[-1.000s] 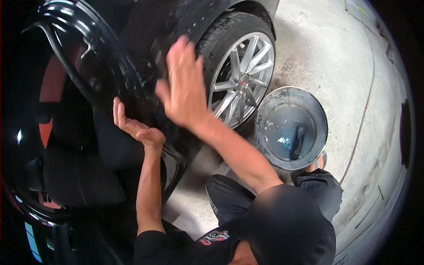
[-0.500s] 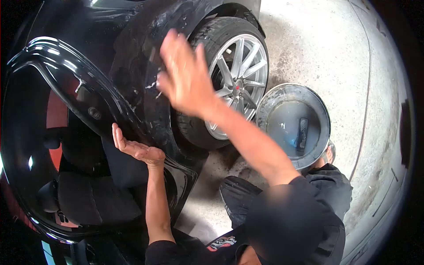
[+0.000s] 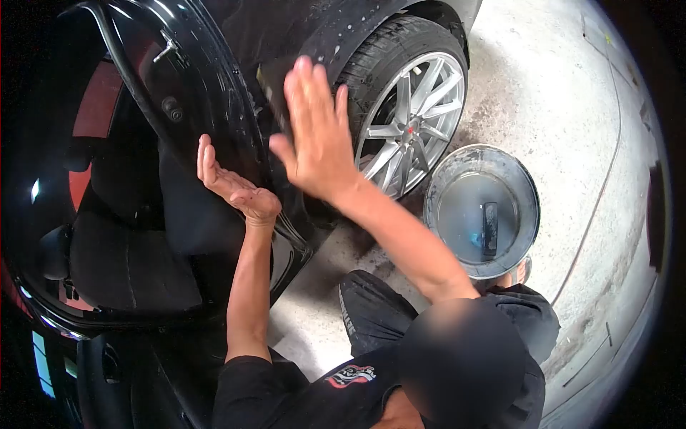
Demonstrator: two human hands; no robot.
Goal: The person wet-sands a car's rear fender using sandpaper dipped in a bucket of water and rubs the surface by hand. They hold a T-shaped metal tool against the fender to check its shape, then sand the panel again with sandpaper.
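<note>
My right hand is held flat with its fingers stretched and the thumb apart, over the black fender of a car beside the front wheel. A blurred, pale-edged flat patch shows beside its fingers; I cannot make out what it is. My left hand is open, palm turned up and fingers extended, at the edge of the open door frame. Nothing shows in its grasp. Whether either palm touches the car is hard to tell. White drops spot the fender above the tyre.
A round dark bucket of cloudy water stands right of the wheel, with a dark block and something blue inside. Black car seats lie to the left. Bent knees are below, on stained concrete.
The view has shifted, so the wheel sits farther right and the car seats higher. My right hand is sharper and slightly lower and farther right in view; my left hand appears higher. Both stay open.
</note>
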